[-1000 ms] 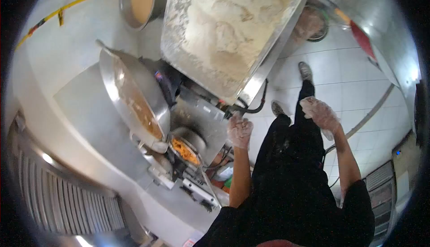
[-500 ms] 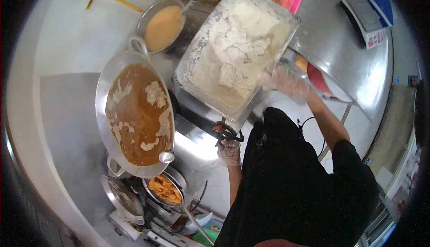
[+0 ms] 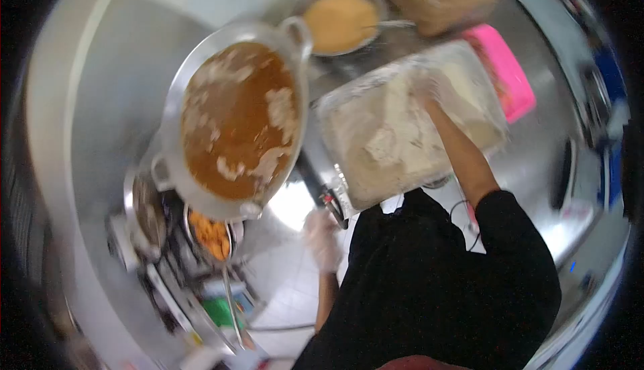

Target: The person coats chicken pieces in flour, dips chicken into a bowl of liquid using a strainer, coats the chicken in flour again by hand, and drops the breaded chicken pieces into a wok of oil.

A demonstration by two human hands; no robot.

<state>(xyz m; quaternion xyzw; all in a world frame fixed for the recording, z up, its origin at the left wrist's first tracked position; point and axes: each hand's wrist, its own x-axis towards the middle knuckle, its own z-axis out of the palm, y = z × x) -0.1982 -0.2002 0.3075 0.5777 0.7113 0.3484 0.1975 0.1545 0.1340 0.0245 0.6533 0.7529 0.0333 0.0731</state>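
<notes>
My right hand (image 3: 426,89), in a clear plastic glove, is over the flour (image 3: 392,125) in a large rectangular metal tray (image 3: 333,181), near its far side. Motion blurs the fingers, so their grip is unclear. Also gloved, my left hand (image 3: 323,239) hangs low beside a black handle-like part (image 3: 339,219) at the tray's near left corner. Its fingers are smeared, and whether it touches that part cannot be made out. Left of the tray, a big two-handled wok (image 3: 173,101) holds brown oil with pale floating pieces.
A bowl of orange batter (image 3: 341,22) with a utensil stands behind the wok. A pink tub (image 3: 515,88) sits beyond the tray on the steel counter (image 3: 547,78). At lower left are a strainer of orange fried pieces (image 3: 210,234) and another pan (image 3: 145,212).
My right hand has moved from beside the tray's right edge to over the flour. The camera view has turned, shifting the wok and tray. My left hand appears lower, beside the black part.
</notes>
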